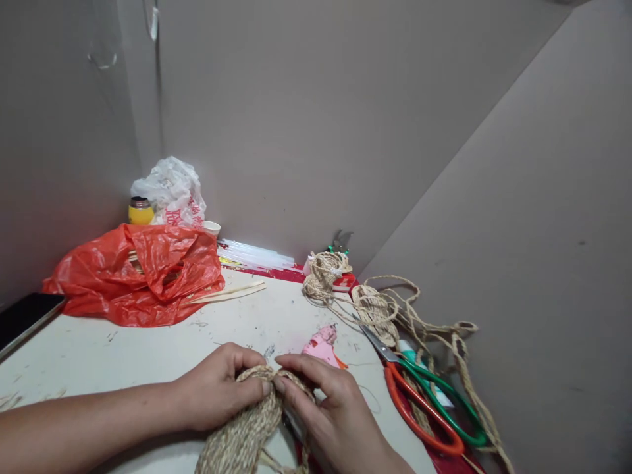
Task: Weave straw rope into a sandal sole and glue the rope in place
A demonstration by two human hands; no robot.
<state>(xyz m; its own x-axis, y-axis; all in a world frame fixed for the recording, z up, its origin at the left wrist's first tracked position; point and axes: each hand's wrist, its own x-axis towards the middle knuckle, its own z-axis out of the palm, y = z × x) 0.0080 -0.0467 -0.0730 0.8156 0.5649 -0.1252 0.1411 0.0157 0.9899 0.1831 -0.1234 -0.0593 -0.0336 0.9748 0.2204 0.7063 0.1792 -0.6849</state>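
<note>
A woven piece of straw braid is held up near the table's front, its lower end cut off by the picture's edge. My left hand pinches its top edge between thumb and fingers. Close beside it, my right hand pinches the braid at the same upper edge, fingertips almost meeting the left ones. Just behind my right hand lies a pink glue gun, partly hidden by the fingers. Below the right hand a loose strand and something dark are only partly visible.
Right of my hands lie large scissors with red and green handles, among braided straw cord. A red plastic bag with straw strips, a phone and a yellow bottle are left. White glue sticks lie by the wall.
</note>
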